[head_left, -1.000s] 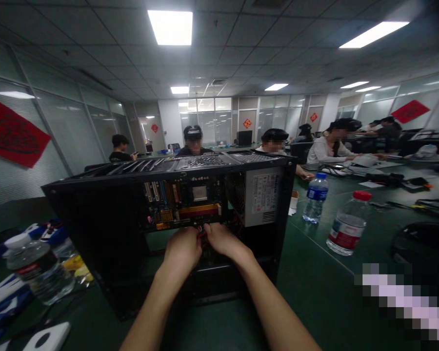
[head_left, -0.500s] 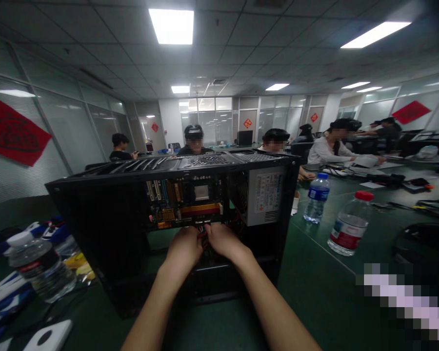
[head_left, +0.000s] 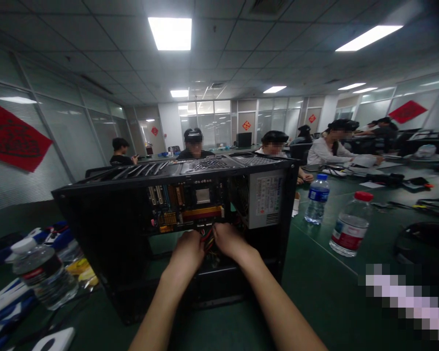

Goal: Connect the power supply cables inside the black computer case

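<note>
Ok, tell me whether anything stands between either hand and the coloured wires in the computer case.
Nothing visible does: the left hand and right hand reach through the open side of the computer case, with the coloured wires between them. Fingertip contact is hidden.

Both bare arms (head_left: 157,304) reach forward and converge. The left hand (head_left: 188,252) and right hand (head_left: 232,242) sit near each other, apart, backs up, fingers curled inward; the 2 hands' fingertips are mostly hidden.

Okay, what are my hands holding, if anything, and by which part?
The left hand and right hand are at the wires in the case; contact is too obscured to tell whether or where they're gripped.
</note>
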